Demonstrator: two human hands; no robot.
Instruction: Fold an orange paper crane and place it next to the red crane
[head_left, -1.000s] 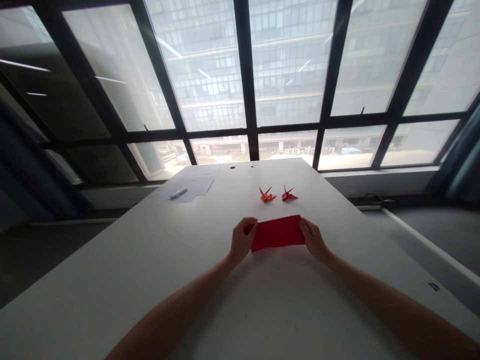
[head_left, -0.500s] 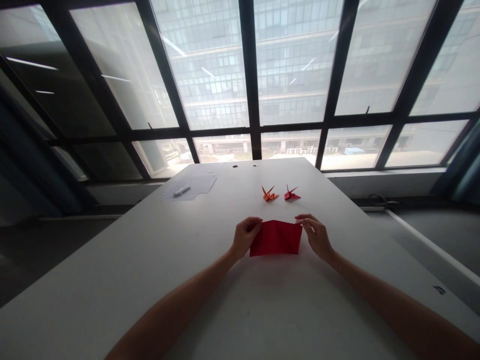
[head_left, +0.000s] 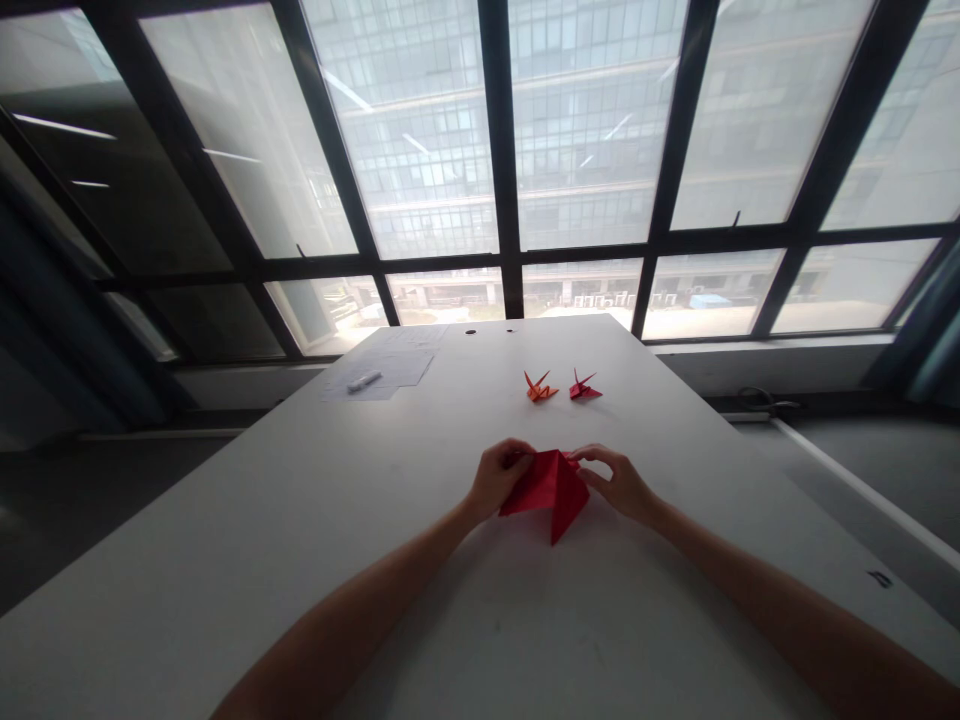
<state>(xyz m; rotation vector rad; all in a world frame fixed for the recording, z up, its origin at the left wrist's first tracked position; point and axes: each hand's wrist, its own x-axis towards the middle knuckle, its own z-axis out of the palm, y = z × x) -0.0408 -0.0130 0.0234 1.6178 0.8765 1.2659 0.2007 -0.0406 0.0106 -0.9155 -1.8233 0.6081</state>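
A red sheet of origami paper [head_left: 541, 482] stands partly folded above the white table, its right part bent toward me so that one corner points down. My left hand [head_left: 501, 475] pinches its upper left edge between thumb and fingers. At the upper right edge, my right hand [head_left: 613, 478] has thumb and fingertips closed on the paper. Beyond the hands, an orange paper crane [head_left: 539, 388] and a red paper crane [head_left: 583, 387] sit side by side on the table.
The white table [head_left: 375, 640] reaches forward to large dark-framed windows [head_left: 502, 200]. Printed sheets [head_left: 411, 370] lie at the far left with a white marker-like stick [head_left: 364, 382] on top. A small dark mark [head_left: 879, 579] shows near the right edge.
The red paper's right side has folded inward and its corner now points down toward me. My right hand has moved left with it; my left hand has shifted slightly right.
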